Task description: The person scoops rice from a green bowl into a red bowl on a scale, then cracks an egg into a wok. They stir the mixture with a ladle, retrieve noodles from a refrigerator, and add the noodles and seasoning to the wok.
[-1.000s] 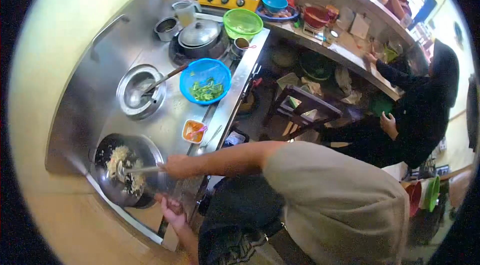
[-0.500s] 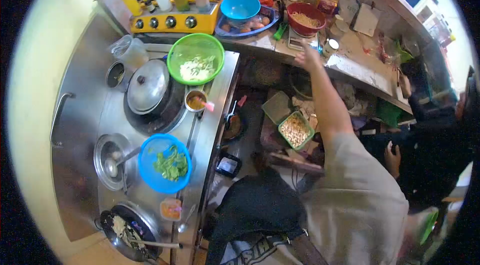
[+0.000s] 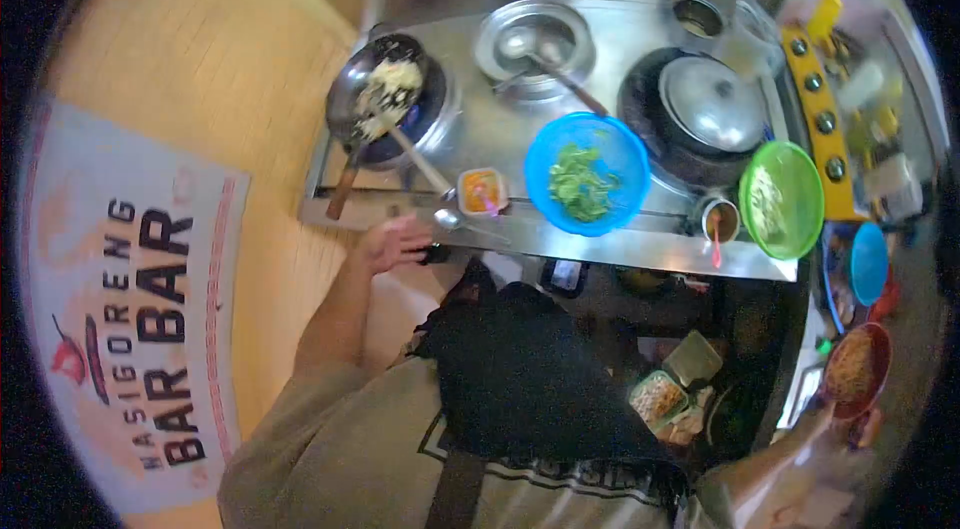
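My left hand (image 3: 393, 243) is open beside the stove's front edge, fingers stretched and holding nothing. Closest to it are a metal spoon (image 3: 448, 219) and a small tub of orange sauce (image 3: 482, 191). At the far right, my right hand (image 3: 846, 425) grips the near side of a red bowl of noodles (image 3: 857, 365); its fingers are partly hidden and blurred. A white kitchen scale (image 3: 803, 393) shows beside the bowl. On the left burner sits a wok (image 3: 345, 94) with pale food and a long-handled turner (image 3: 415, 157) in it.
Along the counter are a blue bowl of greens (image 3: 540, 154), a green basin (image 3: 812, 199), a lidded pot (image 3: 712, 101), a sauce cup (image 3: 720, 219) and a metal basin with ladles (image 3: 490, 44). Below stands a tub of cubed food (image 3: 657, 399). A banner (image 3: 215, 329) hangs left.
The view has swung left toward the wok and banner. My left hand has come into view. My right hand, earlier reaching near the scale, is now at the red bowl.
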Tool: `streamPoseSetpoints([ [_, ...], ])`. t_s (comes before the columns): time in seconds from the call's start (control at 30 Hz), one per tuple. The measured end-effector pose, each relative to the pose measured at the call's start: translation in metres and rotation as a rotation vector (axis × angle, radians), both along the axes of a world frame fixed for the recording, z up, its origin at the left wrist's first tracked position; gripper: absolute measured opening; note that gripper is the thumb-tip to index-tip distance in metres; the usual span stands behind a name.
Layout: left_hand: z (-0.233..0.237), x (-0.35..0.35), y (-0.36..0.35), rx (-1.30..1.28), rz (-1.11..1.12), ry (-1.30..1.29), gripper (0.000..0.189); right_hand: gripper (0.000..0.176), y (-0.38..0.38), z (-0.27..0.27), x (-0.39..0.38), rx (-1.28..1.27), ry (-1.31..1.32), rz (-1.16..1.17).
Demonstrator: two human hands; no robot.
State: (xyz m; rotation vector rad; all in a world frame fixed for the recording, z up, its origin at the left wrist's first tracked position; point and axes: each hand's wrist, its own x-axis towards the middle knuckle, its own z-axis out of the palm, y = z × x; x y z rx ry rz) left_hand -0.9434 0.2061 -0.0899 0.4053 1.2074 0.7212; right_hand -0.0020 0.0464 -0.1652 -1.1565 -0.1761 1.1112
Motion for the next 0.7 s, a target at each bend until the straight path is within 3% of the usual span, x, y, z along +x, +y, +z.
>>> streamPoseSetpoints([
  [0.07, -0.022, 0.008, 0.018, 0.013, 0.14, -0.08, 0.074, 0.049, 0.0, 0.024, -0.05, 0.105, 0.055, 0.185],
  [0.13, -0.025, 0.041, 0.042, -0.04, 0.415, -0.102, 0.079, 0.045, -0.013, 0.049, -0.082, 0.211, 0.1, 0.355],
  [0.17, -0.027, 0.051, 0.057, -0.06, 0.471, -0.123, 0.074, 0.035, 0.005, 0.072, -0.138, -0.219, -0.334, -0.034],
  [0.2, -0.029, 0.058, 0.071, -0.08, 0.523, -0.148, 0.069, 0.02, 0.035, 0.078, -0.178, -0.129, -0.385, -0.075],
  [0.27, -0.031, 0.062, 0.096, 0.04, 0.526, -0.344, 0.053, 0.009, 0.093, 0.135, -0.278, -0.226, -0.354, 0.129],
  [0.3, -0.027, 0.066, 0.108, 0.068, 0.532, -0.438, 0.046, 0.025, 0.123, 0.142, -0.33, -0.028, -0.37, 0.126],
  [0.37, -0.022, 0.062, 0.123, 0.113, 0.536, -0.615, 0.034, 0.032, 0.174, 0.16, -0.414, -0.099, -0.262, 0.222],
  [0.47, -0.029, 0.026, 0.127, 0.29, 0.571, -0.483, 0.024, 0.042, 0.234, 0.19, -0.556, -0.015, -0.362, 0.455],
  [0.5, -0.006, 0.004, 0.117, 0.218, 0.602, -0.443, 0.023, 0.034, 0.249, 0.212, -0.614, 0.006, -0.507, 0.472],
  [0.53, 0.018, -0.029, 0.102, 0.176, 0.548, -0.34, 0.024, 0.036, 0.275, 0.201, -0.645, 0.051, -0.514, 0.53],
  [0.57, 0.015, -0.069, 0.092, 0.188, 0.436, -0.393, 0.025, 0.039, 0.293, 0.206, -0.686, 0.125, -0.527, 0.586],
  [0.6, 0.035, -0.105, 0.079, 0.209, 0.342, -0.334, 0.027, 0.039, 0.323, 0.19, -0.723, 0.32, -0.604, 0.535],
  [0.63, 0.032, -0.145, 0.071, 0.144, 0.291, -0.489, 0.016, 0.038, 0.347, 0.183, -0.752, 0.247, -0.627, 0.603],
  [0.7, 0.042, -0.204, 0.058, 0.103, 0.132, -0.445, 0.015, 0.035, 0.381, 0.187, -0.805, 0.213, -0.626, 0.7],
])
